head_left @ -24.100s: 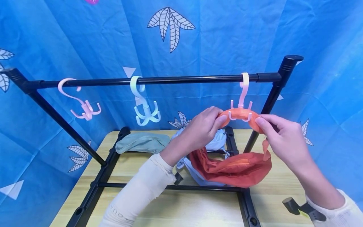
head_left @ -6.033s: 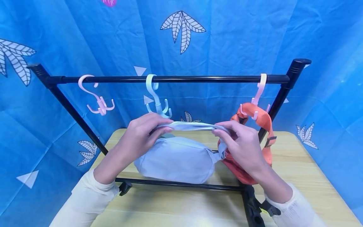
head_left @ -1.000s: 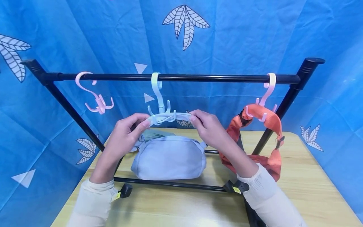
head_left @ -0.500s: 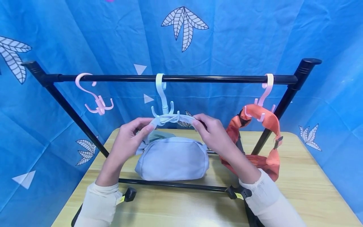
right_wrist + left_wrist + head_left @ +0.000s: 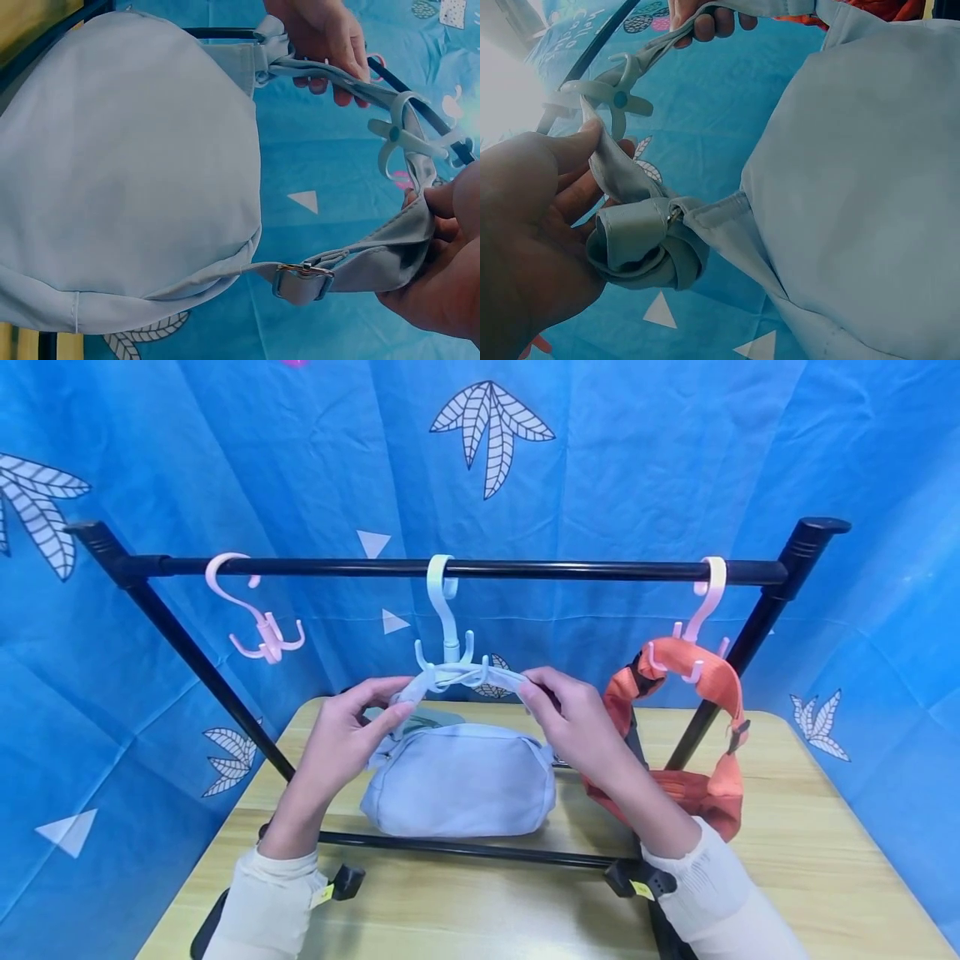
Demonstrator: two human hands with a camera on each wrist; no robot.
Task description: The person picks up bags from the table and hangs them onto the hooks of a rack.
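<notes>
A light blue waist bag [image 5: 461,785] hangs below the mint-blue hook [image 5: 448,622], its strap [image 5: 506,676] lying over the prongs. My left hand [image 5: 341,735] pinches the strap on the left side of the prongs between thumb and fingers. On the right side, my right hand [image 5: 573,718] grips the same strap. Up close in the left wrist view, a rolled strap end [image 5: 641,229] hangs beside my left palm. A metal buckle [image 5: 304,271] shows on the strap in the right wrist view, below my right fingers.
A black rack's top rail [image 5: 570,568] carries all the hooks. A pink hook [image 5: 268,635] hangs bare at left. An orange-red bag [image 5: 723,810] hangs from the pink hook [image 5: 707,606] at right. A green bag [image 5: 438,717] lies behind the blue one on the wooden table [image 5: 480,910].
Six seconds ago the blue strap was stretched between both hands, off the hook; now it lies over the prongs. In the last second the mint hook has slid right along the rail with both hands.
</notes>
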